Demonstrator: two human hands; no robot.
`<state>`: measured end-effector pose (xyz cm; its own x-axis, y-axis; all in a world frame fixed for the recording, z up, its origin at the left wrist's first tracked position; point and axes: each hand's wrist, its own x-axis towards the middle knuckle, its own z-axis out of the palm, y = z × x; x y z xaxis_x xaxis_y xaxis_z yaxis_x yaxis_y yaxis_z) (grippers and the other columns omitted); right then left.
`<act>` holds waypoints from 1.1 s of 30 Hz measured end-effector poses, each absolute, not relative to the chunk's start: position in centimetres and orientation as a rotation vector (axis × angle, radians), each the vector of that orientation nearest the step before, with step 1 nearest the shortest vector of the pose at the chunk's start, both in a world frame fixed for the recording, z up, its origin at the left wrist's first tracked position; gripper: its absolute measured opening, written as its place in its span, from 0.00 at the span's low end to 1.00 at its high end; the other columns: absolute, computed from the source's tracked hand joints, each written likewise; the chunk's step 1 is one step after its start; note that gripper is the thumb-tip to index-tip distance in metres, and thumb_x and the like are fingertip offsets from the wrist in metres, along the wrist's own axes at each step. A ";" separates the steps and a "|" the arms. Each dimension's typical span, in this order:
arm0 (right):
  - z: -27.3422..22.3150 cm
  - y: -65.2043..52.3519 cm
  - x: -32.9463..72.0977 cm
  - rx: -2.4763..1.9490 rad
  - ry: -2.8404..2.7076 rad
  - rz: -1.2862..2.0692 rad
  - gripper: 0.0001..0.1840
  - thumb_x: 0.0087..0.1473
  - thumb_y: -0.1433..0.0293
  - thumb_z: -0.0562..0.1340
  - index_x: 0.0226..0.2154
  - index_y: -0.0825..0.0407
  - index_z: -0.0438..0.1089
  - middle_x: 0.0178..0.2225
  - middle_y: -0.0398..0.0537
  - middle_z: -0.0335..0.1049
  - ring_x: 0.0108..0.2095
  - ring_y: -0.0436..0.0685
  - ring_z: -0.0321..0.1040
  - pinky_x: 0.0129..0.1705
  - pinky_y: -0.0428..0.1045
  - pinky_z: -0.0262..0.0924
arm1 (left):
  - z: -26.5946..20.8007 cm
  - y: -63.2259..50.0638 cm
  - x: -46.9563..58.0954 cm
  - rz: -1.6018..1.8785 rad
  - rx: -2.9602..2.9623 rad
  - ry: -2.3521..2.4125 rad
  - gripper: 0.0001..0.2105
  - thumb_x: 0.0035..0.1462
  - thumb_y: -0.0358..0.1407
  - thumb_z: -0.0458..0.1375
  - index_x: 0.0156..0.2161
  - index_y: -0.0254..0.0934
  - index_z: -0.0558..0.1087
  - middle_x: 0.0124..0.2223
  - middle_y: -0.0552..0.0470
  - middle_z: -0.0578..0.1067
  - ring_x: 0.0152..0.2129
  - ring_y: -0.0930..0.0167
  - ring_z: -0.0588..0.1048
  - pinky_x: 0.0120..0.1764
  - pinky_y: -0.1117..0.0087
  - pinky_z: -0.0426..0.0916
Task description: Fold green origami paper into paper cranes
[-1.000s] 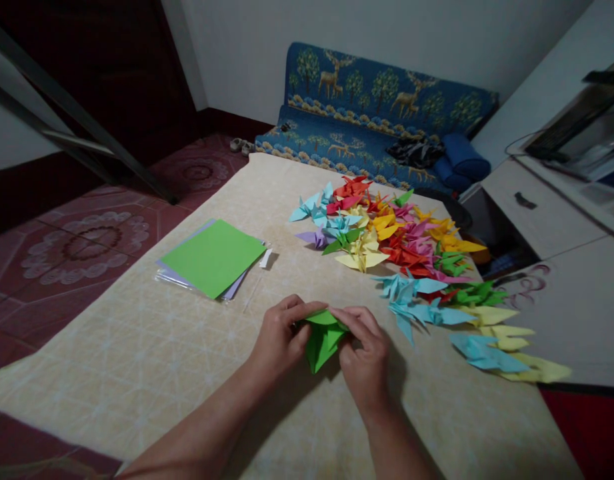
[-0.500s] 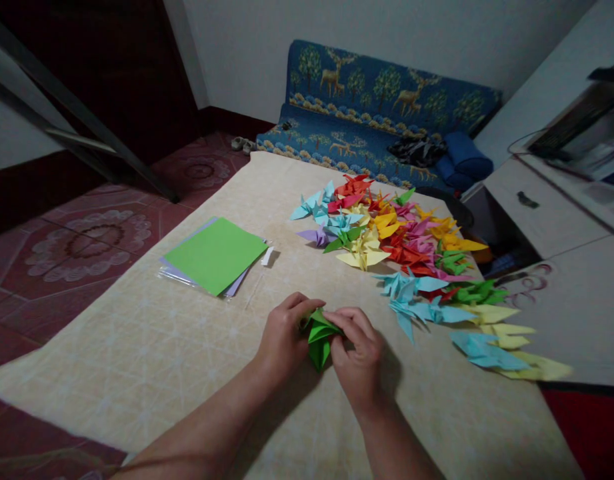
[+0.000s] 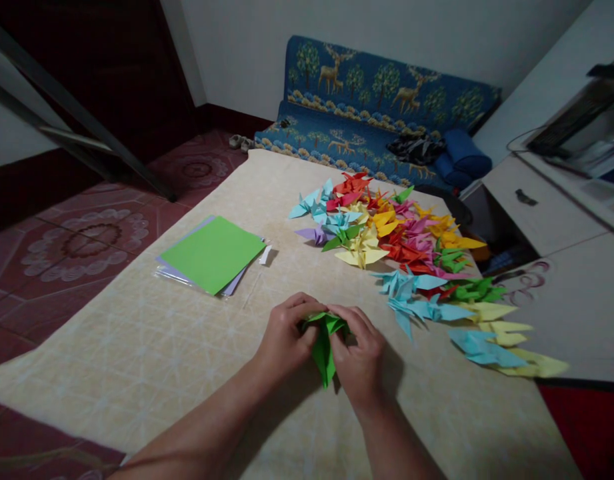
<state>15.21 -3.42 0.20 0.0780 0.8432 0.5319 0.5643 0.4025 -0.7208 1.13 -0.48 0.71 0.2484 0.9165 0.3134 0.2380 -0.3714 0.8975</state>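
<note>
Between my two hands is a green origami paper (image 3: 325, 350), folded into several layers with a long point hanging down toward me. My left hand (image 3: 288, 335) pinches its left side, thumb and fingers closed on the folds. On the opposite side, my right hand (image 3: 359, 347) grips the upper right folds the same way. Fingers cover much of the paper's top. To the right lie many folded paper cranes (image 3: 361, 247) in red, yellow, blue, green, pink, orange and purple. A stack of square paper (image 3: 214, 253), green on top, rests at the left.
A patterned cream cloth covers the table (image 3: 151, 353). A small white paper scrap (image 3: 265, 255) lies beside the stack. Behind the table stands a blue sofa (image 3: 357, 113) with deer patterns. A cabinet (image 3: 551, 207) borders the right side, and a metal ladder (image 3: 87, 137) leans at the left.
The green paper has turned and opened between my fingers, its lower point now reaching further down. My right fingers have moved up over its top edge. Both hands keep their hold.
</note>
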 end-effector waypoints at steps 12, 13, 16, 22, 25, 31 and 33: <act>0.2 -2.9 17.5 -1.538 -1.289 0.739 0.01 0.46 0.74 0.59 0.25 0.53 0.66 0.22 0.39 0.60 0.25 0.51 0.59 0.26 0.43 0.55 | 2.2 -1.5 -0.6 0.925 1.919 0.647 0.27 0.52 0.22 0.53 0.58 0.42 0.63 0.59 0.42 0.63 0.44 0.68 0.72 0.42 0.69 0.72; 0.3 -2.9 17.5 -1.541 -1.290 0.757 0.01 0.45 0.73 0.59 0.26 0.53 0.66 0.22 0.39 0.61 0.25 0.51 0.59 0.27 0.43 0.55 | 2.3 -1.5 -0.7 0.880 1.979 0.627 0.30 0.50 0.21 0.52 0.58 0.42 0.63 0.62 0.42 0.60 0.46 0.66 0.72 0.44 0.67 0.71; 0.4 -2.9 17.6 -1.573 -1.289 0.759 0.03 0.45 0.73 0.59 0.27 0.54 0.68 0.23 0.40 0.63 0.26 0.51 0.60 0.27 0.44 0.56 | 1.9 -1.4 -0.6 0.753 2.141 0.635 0.30 0.46 0.20 0.53 0.56 0.43 0.67 0.67 0.43 0.52 0.40 0.69 0.73 0.42 0.67 0.71; 0.6 -3.0 17.4 -1.552 -1.289 0.763 0.02 0.46 0.74 0.59 0.24 0.53 0.66 0.20 0.37 0.59 0.23 0.49 0.57 0.24 0.42 0.53 | 0.4 -1.1 -0.2 0.737 2.347 0.757 0.08 0.56 0.30 0.56 0.40 0.39 0.75 0.66 0.44 0.56 0.35 0.71 0.74 0.36 0.68 0.70; 0.7 -3.1 17.4 -1.525 -1.273 0.823 0.02 0.46 0.72 0.60 0.24 0.53 0.66 0.20 0.37 0.59 0.22 0.49 0.57 0.23 0.42 0.53 | 0.5 -0.9 -0.4 0.769 2.359 0.820 0.05 0.54 0.30 0.58 0.34 0.39 0.76 0.63 0.46 0.60 0.36 0.69 0.74 0.35 0.69 0.69; 1.1 -3.2 17.6 -1.500 -1.317 0.996 0.06 0.48 0.69 0.61 0.25 0.54 0.68 0.20 0.39 0.60 0.23 0.49 0.57 0.23 0.42 0.53 | 1.0 -0.3 -0.7 0.996 2.285 0.823 0.06 0.51 0.38 0.64 0.32 0.39 0.78 0.52 0.43 0.72 0.43 0.63 0.72 0.40 0.66 0.69; 1.2 -3.2 17.6 -1.471 -1.354 1.030 0.06 0.48 0.69 0.61 0.23 0.54 0.67 0.20 0.39 0.59 0.23 0.49 0.56 0.23 0.42 0.52 | 0.9 -0.2 -0.7 0.999 2.249 0.802 0.08 0.51 0.40 0.65 0.33 0.38 0.78 0.47 0.43 0.74 0.41 0.64 0.73 0.41 0.66 0.69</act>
